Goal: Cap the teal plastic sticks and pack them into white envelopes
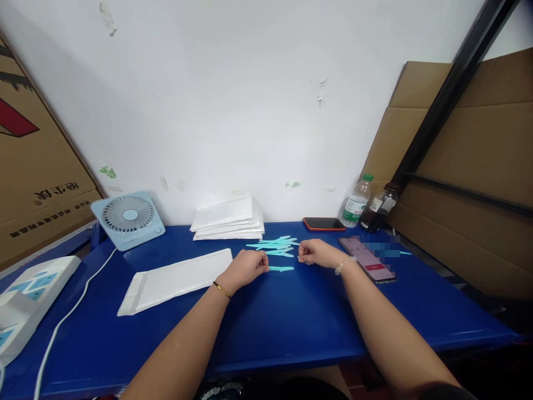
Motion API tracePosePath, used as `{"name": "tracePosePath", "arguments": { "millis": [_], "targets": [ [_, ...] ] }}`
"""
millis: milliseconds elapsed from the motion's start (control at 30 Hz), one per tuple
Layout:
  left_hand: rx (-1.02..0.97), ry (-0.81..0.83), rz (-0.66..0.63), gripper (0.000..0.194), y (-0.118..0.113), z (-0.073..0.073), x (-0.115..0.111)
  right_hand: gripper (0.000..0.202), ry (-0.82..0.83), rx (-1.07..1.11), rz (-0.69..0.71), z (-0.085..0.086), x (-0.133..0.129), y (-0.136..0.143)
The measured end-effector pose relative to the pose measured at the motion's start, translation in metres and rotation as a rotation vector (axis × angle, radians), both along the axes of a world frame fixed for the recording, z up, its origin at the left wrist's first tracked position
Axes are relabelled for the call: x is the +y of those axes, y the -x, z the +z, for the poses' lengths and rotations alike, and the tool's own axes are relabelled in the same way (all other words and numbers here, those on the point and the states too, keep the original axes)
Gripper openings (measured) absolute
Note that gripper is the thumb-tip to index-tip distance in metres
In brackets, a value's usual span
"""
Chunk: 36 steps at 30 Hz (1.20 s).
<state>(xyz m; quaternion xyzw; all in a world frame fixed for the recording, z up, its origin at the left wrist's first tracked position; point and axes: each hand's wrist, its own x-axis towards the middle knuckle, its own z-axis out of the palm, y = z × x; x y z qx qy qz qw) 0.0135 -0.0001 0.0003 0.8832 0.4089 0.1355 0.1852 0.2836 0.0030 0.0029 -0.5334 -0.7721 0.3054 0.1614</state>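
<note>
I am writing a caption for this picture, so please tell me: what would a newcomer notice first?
Probably the turquoise sticks, heaped on the deep blue table near the left hand and right hand. Next, perhaps, the stack of white envelopes by the wall, and the pale blue fan at the table's left side.

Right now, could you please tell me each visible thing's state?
Left hand: pinching a turquoise piece
Right hand: fingers curled, hold unclear
Turquoise pile: loose
Single envelope: flat
Envelope stack: uneven
Clear bottle: upright, closed
Dark bottle: upright
Orange-edged phone: screen dark
Other phone: screen lit
Fan: spin unclear
Power strip: plug inserted
</note>
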Motion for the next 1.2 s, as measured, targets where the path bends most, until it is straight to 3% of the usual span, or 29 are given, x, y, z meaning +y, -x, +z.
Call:
{"name": "tracePosePath", "arguments": {
  "millis": [100, 233, 700, 967, 1200],
  "targets": [
    [-0.068, -0.02, 0.088, 0.016, 0.004, 0.003, 0.002, 0.017, -0.032, 0.139, 0.027, 0.006, -0.003, 0.004],
    [-0.093, -0.043, 0.127, 0.016, 0.008, 0.004, 0.005, 0.016, -0.127, 0.132, 0.093, 0.013, -0.008, 0.009],
    [-0.139, -0.031, 0.14, 0.015, 0.007, 0.005, 0.005, 0.023, -0.101, 0.273, 0.116, 0.001, -0.008, 0.026],
    [-0.167, -0.023, 0.111, 0.014, 0.008, 0.005, 0.005, 0.022, -0.14, 0.286, 0.103, 0.009, -0.012, 0.027],
    [-0.192, -0.004, 0.063, 0.014, 0.001, -0.004, 0.006, 0.018, -0.123, 0.355, 0.115, -0.001, -0.012, 0.04]
  ]
}}
